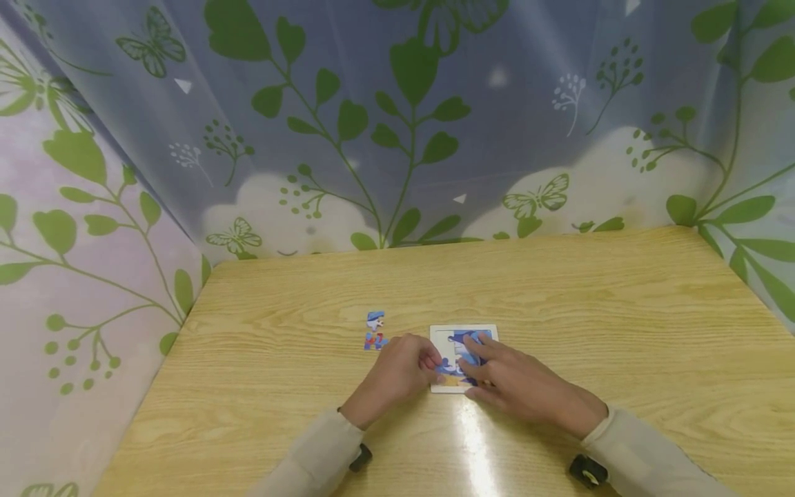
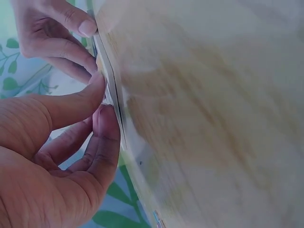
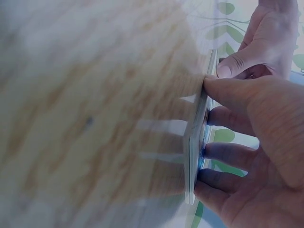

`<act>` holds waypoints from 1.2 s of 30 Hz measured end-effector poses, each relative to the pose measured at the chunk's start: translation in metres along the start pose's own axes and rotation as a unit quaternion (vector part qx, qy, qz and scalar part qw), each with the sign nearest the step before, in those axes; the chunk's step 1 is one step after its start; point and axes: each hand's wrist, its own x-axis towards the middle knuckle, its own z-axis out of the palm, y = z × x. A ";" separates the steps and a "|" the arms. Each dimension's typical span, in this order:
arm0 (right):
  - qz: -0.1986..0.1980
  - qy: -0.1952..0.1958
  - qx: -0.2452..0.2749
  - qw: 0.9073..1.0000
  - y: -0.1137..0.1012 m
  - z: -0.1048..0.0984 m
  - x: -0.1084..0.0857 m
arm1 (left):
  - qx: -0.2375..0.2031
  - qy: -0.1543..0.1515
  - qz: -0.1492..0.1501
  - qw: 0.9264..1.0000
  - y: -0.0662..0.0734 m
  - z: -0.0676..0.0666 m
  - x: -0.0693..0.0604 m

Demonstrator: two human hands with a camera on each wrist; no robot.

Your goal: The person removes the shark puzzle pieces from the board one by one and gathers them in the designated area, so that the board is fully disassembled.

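A small jigsaw puzzle board (image 1: pixel 462 388) with a white border lies on the wooden table, partly filled with blue pieces. My left hand (image 1: pixel 400 366) is at its left side, thumb and forefinger pinching a blue puzzle piece (image 1: pixel 443 367) at the lower left of the picture. In the left wrist view the fingers of my left hand (image 2: pixel 71 142) hide most of that piece. My right hand (image 1: pixel 518 379) rests on the board's right part with fingers spread; in the right wrist view, the fingertips of my right hand (image 3: pixel 247 147) touch the board (image 3: pixel 192 156) along its edge.
Two loose puzzle pieces lie left of the board: one with a blue-and-white figure (image 1: pixel 375 320), another red and blue (image 1: pixel 375 341), close to my left hand. The wooden table (image 1: pixel 279 310) meets a leaf-patterned curtain (image 1: pixel 348 172) at its back and left side.
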 end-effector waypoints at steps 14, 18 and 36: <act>0.001 0.003 0.003 1.000 0.001 0.003 0.000 | -0.022 0.006 0.012 1.000 -0.004 -0.003 -0.004; 0.003 0.002 0.004 1.000 0.001 0.003 -0.001 | -0.026 0.008 0.011 1.000 -0.008 -0.007 -0.005; -0.014 0.008 -0.006 1.000 0.003 0.003 -0.001 | 0.021 0.035 -0.013 0.999 -0.035 -0.037 -0.021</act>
